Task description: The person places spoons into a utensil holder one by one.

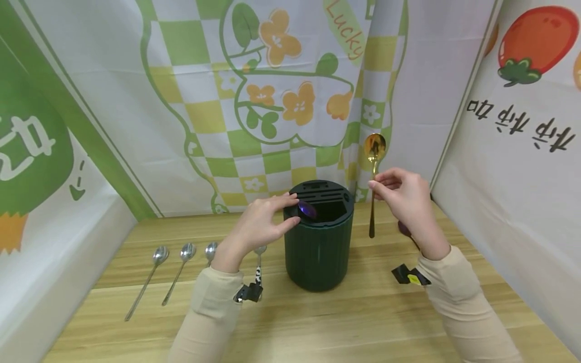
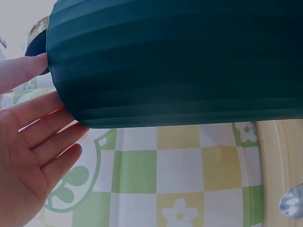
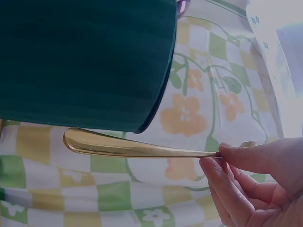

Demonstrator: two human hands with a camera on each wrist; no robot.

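My right hand (image 1: 406,196) pinches a gold spoon (image 1: 374,147) by its handle between thumb and fingers. The spoon hangs upright, bowl up, right of a dark green ribbed utensil holder (image 1: 317,257). In the right wrist view, the gold handle (image 3: 113,145) runs beside the holder's wall. My left hand (image 1: 256,224) touches the holder's rim and side on the left, its fingers extended. A purple spoon (image 1: 307,210) stands in the holder's opening, its bowl showing between the left thumb and fingers; its handle is hidden inside.
Silver spoons (image 1: 160,254) lie side by side on the wooden table (image 1: 313,322) at left. A spoon with a black-and-white patterned handle (image 1: 258,275) lies beside the left wrist. Behind the right wrist is a dark purple spoon (image 1: 404,229). A checkered cloth (image 1: 272,161) hangs behind.
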